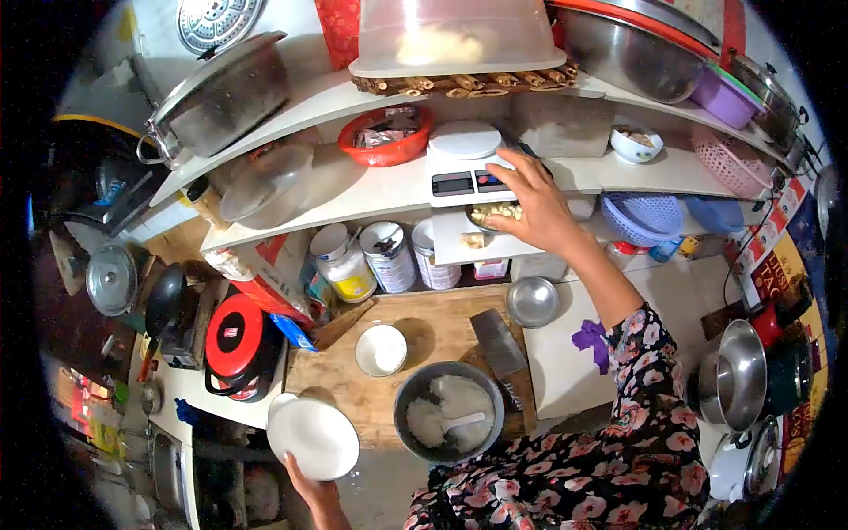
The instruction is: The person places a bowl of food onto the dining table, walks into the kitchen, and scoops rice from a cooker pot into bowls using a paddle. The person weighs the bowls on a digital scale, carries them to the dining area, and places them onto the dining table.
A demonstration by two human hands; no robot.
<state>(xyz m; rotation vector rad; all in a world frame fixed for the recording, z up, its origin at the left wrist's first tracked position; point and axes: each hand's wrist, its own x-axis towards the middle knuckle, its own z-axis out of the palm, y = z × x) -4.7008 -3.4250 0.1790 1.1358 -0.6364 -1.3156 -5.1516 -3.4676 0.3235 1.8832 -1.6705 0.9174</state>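
My left hand grips the near rim of a white bowl with its thumb inside; the bowl is tilted, and no food shows in it. My right hand reaches to the shelf, fingers apart over the right front of a white kitchen scale, fingertips at its buttons. Just under its thumb side is a dish of pale pieces, partly hidden. On the wooden board stand a small white bowl with white contents and a dark pot of white grains with a white scoop.
A cleaver lies on the board beside a steel bowl. To the left stands a red-lidded cooker. Several cans line the back under the shelf. A purple cloth lies on the right counter.
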